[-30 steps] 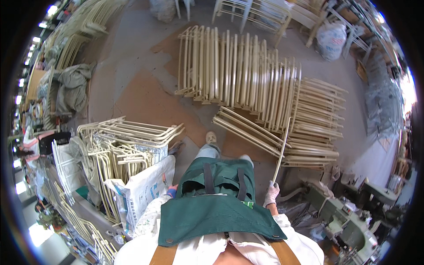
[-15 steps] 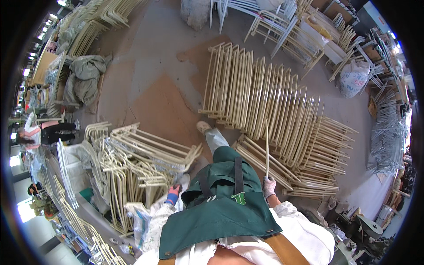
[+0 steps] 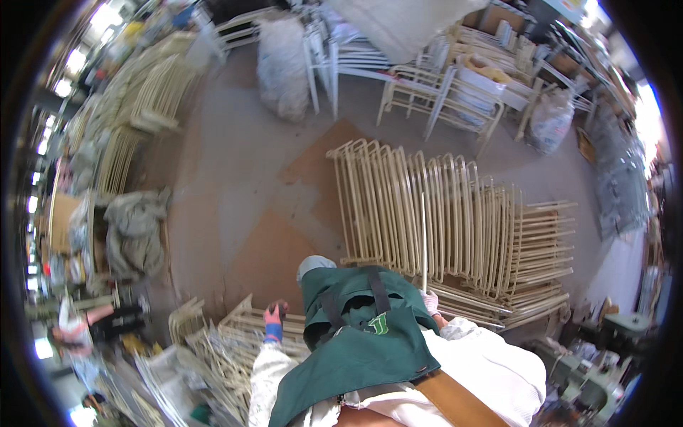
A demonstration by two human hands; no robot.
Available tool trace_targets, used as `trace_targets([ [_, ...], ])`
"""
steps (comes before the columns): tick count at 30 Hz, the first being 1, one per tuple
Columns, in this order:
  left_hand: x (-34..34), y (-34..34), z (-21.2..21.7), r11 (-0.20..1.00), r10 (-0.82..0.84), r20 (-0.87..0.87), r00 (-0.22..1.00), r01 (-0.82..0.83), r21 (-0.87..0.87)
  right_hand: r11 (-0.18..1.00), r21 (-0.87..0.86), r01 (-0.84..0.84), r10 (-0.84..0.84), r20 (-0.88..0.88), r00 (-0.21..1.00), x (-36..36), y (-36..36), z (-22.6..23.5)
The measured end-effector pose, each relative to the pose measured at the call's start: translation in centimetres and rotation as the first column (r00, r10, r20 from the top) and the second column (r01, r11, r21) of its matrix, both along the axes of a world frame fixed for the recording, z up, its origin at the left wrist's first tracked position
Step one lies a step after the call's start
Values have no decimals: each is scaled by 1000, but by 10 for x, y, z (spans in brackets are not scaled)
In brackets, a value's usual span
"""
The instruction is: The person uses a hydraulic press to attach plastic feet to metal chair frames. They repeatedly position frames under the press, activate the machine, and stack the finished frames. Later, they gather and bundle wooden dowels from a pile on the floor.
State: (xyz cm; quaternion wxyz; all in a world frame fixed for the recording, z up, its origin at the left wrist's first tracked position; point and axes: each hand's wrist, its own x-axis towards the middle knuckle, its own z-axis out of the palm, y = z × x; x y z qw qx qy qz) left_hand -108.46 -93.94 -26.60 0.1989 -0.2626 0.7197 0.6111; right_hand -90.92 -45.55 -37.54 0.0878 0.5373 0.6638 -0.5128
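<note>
far left: a heap of grey cloth (image 3: 135, 231) is sitting by the wall, drifting lower in the view than half a second back since the head is tilting up and more of the room's far end is showing now
low left: the pile of cream metal frames (image 3: 235, 341) is lying just under the left arm, looking smaller and closer to the bottom edge than before
left hand: the left hand (image 3: 274, 313), in a pinkish glove with a blue cuff, is hanging over the near edge of that pile; can't tell if it's touching or gripping anything, fingers look curled downward
middle: the green apron (image 3: 356, 341) is filling the lower centre, with one shoe poking out above it on the brown floor
right hand: the right hand (image 3: 430, 302), white glove, is closing round the bottom of a thin cream rod (image 3: 424, 242), fist tight on it
rod: it's standing nearly upright now, where it was leaning a bit earlier, its top end overlapping the stacked frames
right: the big row of cream frames (image 3: 455, 213) is lying flat on the floor, sitting more centred than before
</note>
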Motion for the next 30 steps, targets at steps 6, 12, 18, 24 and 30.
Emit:
trace_targets([
  [6, -43, -41, -65, 981, -114, 369, 922, 163, -105, 975, -110, 192, -171, 175, 970, -166, -1, 48],
  [12, -208, -115, -69, 779, -377, 489, 787, 554, -292, 868, -136, 477, -426, 287, 858, -321, 7, 13],
  [18, -507, -130, -22, 683, -426, 484, 764, 623, -382, 903, -42, 427, -370, 427, 825, -409, 2, 94],
  [24, -769, 1, -5, 661, -466, 251, 848, 523, -538, 821, 151, 550, -568, 130, 813, -410, -40, 117],
  [30, -871, 157, -21, 482, -632, 536, 559, 826, -293, 639, 261, 724, -757, 50, 651, -458, -8, 94],
])
